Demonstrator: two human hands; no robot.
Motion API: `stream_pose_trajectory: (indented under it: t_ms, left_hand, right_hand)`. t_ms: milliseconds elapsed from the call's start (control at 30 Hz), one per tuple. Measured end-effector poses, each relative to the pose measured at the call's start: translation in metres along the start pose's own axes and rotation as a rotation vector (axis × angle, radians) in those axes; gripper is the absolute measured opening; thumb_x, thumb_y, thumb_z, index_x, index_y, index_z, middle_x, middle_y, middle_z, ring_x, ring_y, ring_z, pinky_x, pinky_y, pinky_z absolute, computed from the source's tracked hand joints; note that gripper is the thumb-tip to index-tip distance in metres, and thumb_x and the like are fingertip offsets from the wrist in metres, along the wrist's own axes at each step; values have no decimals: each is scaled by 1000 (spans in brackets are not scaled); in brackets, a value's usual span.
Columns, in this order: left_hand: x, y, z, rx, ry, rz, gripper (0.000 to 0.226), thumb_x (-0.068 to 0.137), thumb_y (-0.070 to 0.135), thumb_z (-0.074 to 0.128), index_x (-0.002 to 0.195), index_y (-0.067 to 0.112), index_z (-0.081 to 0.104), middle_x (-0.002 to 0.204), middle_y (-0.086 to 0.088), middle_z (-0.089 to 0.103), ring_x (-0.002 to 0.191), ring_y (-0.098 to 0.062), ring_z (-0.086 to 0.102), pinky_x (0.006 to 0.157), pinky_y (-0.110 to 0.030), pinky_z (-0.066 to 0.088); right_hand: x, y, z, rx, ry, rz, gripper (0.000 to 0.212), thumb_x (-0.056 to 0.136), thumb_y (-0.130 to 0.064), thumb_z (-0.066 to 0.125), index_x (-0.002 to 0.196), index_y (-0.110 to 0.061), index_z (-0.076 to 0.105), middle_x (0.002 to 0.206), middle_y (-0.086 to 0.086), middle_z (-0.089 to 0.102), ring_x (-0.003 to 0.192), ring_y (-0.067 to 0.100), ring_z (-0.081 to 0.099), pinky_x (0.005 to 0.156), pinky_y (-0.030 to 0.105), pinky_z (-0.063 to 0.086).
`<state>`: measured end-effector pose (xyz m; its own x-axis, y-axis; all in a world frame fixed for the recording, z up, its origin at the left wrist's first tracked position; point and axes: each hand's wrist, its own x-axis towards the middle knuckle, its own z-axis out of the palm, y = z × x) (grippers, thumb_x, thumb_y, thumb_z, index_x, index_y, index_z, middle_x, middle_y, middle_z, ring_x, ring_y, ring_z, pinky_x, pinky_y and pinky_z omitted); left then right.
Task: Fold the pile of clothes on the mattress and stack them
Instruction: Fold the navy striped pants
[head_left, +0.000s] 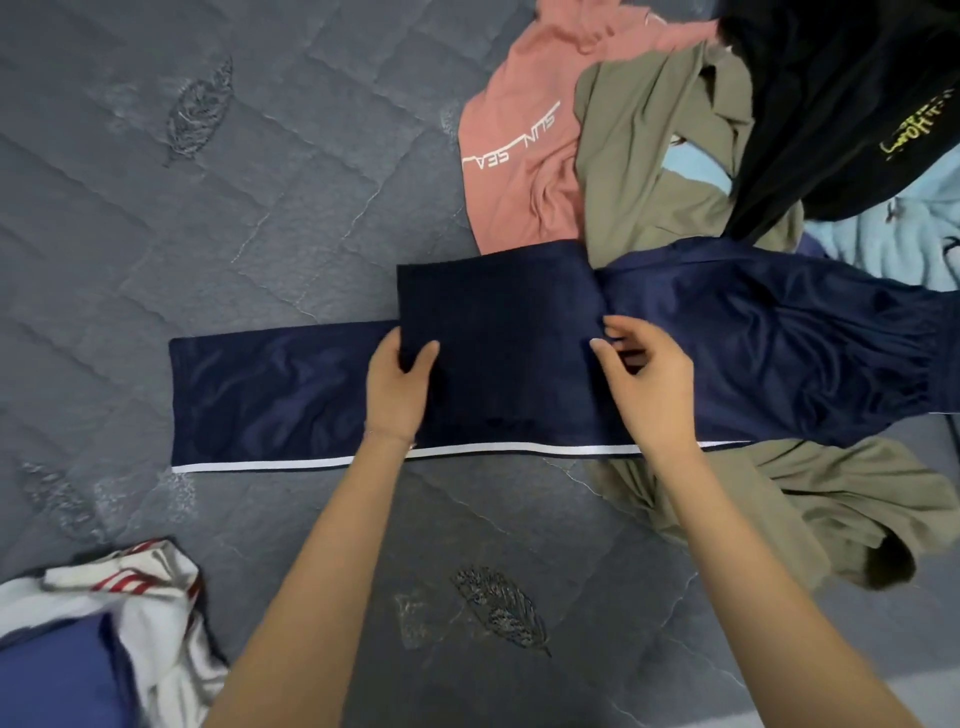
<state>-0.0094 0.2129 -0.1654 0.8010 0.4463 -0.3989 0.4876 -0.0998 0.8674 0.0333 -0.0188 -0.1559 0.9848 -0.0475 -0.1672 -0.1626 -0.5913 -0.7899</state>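
Long navy track pants (270, 395) with a white side stripe lie flat across the grey quilted mattress (208, 208). A darker navy folded garment (498, 332) lies on top of their middle. My left hand (397, 384) grips this garment's left edge, thumb on top. My right hand (649, 379) pinches its right edge between thumb and fingers. To the right, the unfolded pile holds a pink shirt (524, 171), an olive garment (654, 156), a black garment (831, 104) and a light blue one (904, 244).
At the bottom left corner lie a white garment with red stripes (135, 587) and a blue one (57, 670). More olive cloth (831, 509) spreads below the pants at the right. Bare mattress shows at the left and in front of me.
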Motion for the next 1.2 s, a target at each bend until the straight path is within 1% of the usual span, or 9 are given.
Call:
stream_pose_trajectory:
  t_ms: [67,167,233,300,467,633,800,933,1200]
  left_hand:
    - [6,-14,-41,129,106,56,11,94,8,58,103,11,62,100,2,65,90,-2,58,88,-18,48]
    - [13,-34,-95,336,245,109,7,93,11,59,86,10,57,82,-10,62,70,-4,47,74,-26,43]
    - [19,-48,-128,446,288,105,16,93,13,59,80,7,52,78,-17,58,66,-11,42,65,-29,36]
    - [24,-59,-156,555,298,102,23,94,16,58,79,1,51,75,-16,57,67,-16,45,62,-31,35]
    - [34,-84,-213,753,300,16,26,96,22,56,108,-1,60,97,-24,66,86,-40,60,70,-42,43]
    - [36,-104,-247,753,349,-82,28,97,20,52,118,3,59,109,-24,65,99,-45,58,78,-47,44]
    - [35,-115,-246,884,316,56,59,92,20,62,144,7,37,138,-26,43,123,-43,44,97,-55,38]
    - [28,-116,-214,1020,200,176,67,91,31,62,149,17,31,153,-21,27,139,-40,27,113,-58,18]
    - [16,-100,-150,1140,143,297,66,92,53,47,149,24,32,157,-8,27,147,-32,10,114,-55,-6]
  right_hand:
    - [-7,-6,16,-120,-72,-110,32,87,-17,71,118,-9,66,114,1,67,104,20,60,95,20,40]
    - [-17,-16,38,-228,-167,-222,44,84,-18,74,125,-5,63,126,11,63,120,29,54,106,28,34]
    - [-23,-22,52,-287,-212,-247,50,84,-23,75,129,-7,61,131,11,60,126,31,50,107,38,36]
    - [-30,-28,66,-327,-230,-257,56,83,-28,75,133,-10,58,133,9,58,127,30,49,103,37,36]
    - [-41,-37,96,-423,-259,-264,69,84,-44,71,141,-14,49,144,9,48,136,29,39,110,41,31]
    - [-47,-36,116,-499,-270,-245,74,85,-51,65,147,-20,39,155,7,34,146,30,20,119,46,16]
    - [-51,-30,130,-558,-304,-205,77,86,-54,62,150,-23,34,158,5,28,148,28,13,119,47,7]
    - [-56,-31,139,-567,-324,-206,77,86,-55,61,151,-25,31,159,4,26,149,26,10,120,44,4]
    - [-52,-38,128,-561,-245,-243,78,85,-56,62,150,-24,32,157,5,29,148,27,15,119,47,5]
